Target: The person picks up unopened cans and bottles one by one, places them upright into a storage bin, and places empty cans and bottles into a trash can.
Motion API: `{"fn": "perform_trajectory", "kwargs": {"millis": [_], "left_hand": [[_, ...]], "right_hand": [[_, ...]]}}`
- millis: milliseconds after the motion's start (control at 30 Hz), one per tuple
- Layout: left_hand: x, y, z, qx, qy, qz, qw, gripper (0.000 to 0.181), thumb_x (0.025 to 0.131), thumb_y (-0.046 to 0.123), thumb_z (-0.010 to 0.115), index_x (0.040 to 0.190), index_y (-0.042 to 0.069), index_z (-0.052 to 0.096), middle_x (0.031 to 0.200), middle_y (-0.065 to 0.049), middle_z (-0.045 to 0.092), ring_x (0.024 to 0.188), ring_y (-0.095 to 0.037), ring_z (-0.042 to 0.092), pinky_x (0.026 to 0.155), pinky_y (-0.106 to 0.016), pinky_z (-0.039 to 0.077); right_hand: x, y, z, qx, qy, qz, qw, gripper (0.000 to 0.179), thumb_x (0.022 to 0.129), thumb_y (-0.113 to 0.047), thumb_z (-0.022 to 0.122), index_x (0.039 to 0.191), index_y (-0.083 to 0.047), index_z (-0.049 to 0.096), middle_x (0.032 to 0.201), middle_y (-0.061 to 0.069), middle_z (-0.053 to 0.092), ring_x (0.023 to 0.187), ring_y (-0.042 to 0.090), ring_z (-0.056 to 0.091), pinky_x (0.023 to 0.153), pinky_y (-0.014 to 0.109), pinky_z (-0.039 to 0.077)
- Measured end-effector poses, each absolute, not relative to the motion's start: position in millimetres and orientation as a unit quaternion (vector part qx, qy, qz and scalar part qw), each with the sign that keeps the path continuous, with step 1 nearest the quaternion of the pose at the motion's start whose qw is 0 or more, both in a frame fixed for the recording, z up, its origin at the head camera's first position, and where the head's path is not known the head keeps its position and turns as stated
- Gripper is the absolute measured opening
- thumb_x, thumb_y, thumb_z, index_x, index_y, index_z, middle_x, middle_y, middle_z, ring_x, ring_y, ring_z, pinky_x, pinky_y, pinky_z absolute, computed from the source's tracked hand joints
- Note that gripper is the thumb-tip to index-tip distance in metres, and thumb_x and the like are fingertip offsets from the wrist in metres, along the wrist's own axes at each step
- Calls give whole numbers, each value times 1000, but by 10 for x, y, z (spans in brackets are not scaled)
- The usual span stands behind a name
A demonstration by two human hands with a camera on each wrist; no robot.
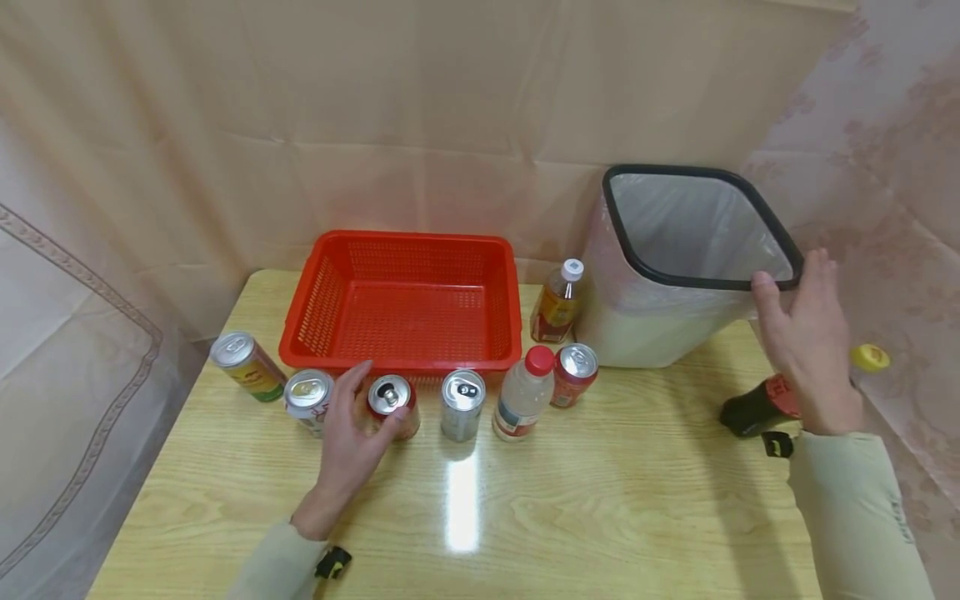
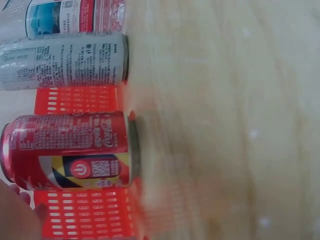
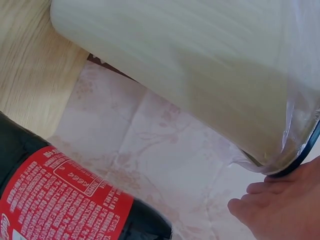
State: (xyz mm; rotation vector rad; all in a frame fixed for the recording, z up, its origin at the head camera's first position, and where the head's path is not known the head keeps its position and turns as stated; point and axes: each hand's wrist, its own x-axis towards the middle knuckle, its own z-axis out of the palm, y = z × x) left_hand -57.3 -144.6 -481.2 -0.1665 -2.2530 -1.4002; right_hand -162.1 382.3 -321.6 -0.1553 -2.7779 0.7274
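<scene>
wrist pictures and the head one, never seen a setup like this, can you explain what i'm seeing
No machine here, only a person working bare-handed. The head picture looks down from a camera worn on the head; the others come from one on each wrist. On the wooden table are a red basket, a lined bin, five cans and three bottles. The left hand is spread over a red can, no firm grip visible; the right hand touches the bin's black rim.

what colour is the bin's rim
Black; the rim shows best in the head view.
</scene>
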Motion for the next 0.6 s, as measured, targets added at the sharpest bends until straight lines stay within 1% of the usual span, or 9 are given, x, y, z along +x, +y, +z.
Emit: {"fn": "perform_trajectory", "kwargs": {"millis": [67,133,200,267,367,467,600], "left_hand": [[-565,-1438,-4841,-56,-813,-519,258,76,78,6,87,144,-5,50,141,-22,54,128,-37,51,112,-21,37],[-551,-1427,-4858,-41,-812,-525,253,77,76,6,89,142,-6,51,137,-22,55,126,-37,52,111,-26,40],[-534,-1417,-4868,-19,-818,-528,226,80,76,8,91,143,-6,50,137,-22,54,126,-36,53,112,-34,42],[-524,-1411,-4875,4,-828,-528,188,84,76,12,93,144,-6,47,138,-22,54,129,-37,52,113,-43,42],[-526,-1412,-4887,27,-843,-520,134,93,76,17,94,149,-6,41,143,-24,51,134,-40,50,115,-53,39],[-545,-1420,-4907,37,-850,-515,103,99,76,20,94,152,-6,37,147,-26,49,139,-42,46,117,-56,35],[-572,-1419,-4926,47,-848,-520,89,101,74,21,95,153,-4,37,147,-26,50,138,-41,47,117,-56,34]], "right_hand": [[-1623,3819,-3217,-55,-957,253,131,84,107,-50,32,163,2,-3,170,21,-7,157,38,-7,127,52,0],[-1622,3816,-3215,-57,-957,254,128,84,107,-49,32,163,2,-4,170,20,-8,157,38,-8,127,52,-1],[-1620,3813,-3213,-58,-957,255,127,84,107,-49,32,163,1,-5,170,20,-8,157,38,-8,127,51,-1],[-1617,3807,-3210,-57,-957,256,125,84,107,-49,32,163,1,-5,170,21,-8,157,38,-8,127,51,-1],[-1609,3798,-3205,-58,-957,258,122,84,107,-49,32,163,1,-6,170,21,-9,157,38,-8,127,51,-2],[-1602,3788,-3198,-60,-956,259,120,84,108,-48,31,163,2,-7,170,21,-9,157,39,-9,127,51,-2],[-1603,3783,-3195,-62,-955,263,119,84,107,-48,32,163,1,-7,170,22,-10,157,39,-9,127,51,-2]]}}
